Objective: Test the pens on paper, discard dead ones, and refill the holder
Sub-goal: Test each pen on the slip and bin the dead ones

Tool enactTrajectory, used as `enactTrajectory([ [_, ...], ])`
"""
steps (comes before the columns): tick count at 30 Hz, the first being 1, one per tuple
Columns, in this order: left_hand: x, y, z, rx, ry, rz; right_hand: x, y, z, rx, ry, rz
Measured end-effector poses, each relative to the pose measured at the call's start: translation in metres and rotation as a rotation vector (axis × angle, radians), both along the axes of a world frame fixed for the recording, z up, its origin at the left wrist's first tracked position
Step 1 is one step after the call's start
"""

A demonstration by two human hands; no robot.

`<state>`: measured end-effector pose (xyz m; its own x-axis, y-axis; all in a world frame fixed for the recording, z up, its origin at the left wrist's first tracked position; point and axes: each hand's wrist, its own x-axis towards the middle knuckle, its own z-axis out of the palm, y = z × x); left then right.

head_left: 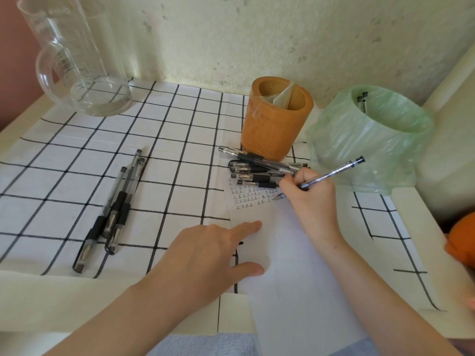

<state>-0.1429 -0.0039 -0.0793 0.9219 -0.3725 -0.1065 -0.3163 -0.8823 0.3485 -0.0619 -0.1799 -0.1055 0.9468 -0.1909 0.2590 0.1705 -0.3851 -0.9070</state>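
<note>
One pen (334, 172) pinched in R hand (308, 196), tip on paper (282, 291), from there: L hand (205, 255) spread flat pressing sheet at 8 o'clock, pen pile (257, 169) at 10, holder (276, 124) at 11, 3 pens (113, 211) at 9, green-bagged bin (372, 140) at 1.

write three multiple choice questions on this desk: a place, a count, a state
1. Where is the pen pile? A on the floor B in front of the orange holder C inside it
2. How many pens lie apart at the cloth's left? A one B three C six
3. What is the right hand doing? A resting open B lifting the holder C gripping a pen on the paper

B, it lies at the holder's base; B, three lie side by side; C, its tip meets the marks.
</note>
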Motion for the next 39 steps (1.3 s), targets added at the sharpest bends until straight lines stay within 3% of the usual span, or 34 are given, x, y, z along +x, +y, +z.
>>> enactTrajectory([
  [39,0.0010,-0.0007,-0.0005,0.008,-0.003,-0.004,-0.0024,0.0023,0.0029,-0.008,0.002,-0.021],
])
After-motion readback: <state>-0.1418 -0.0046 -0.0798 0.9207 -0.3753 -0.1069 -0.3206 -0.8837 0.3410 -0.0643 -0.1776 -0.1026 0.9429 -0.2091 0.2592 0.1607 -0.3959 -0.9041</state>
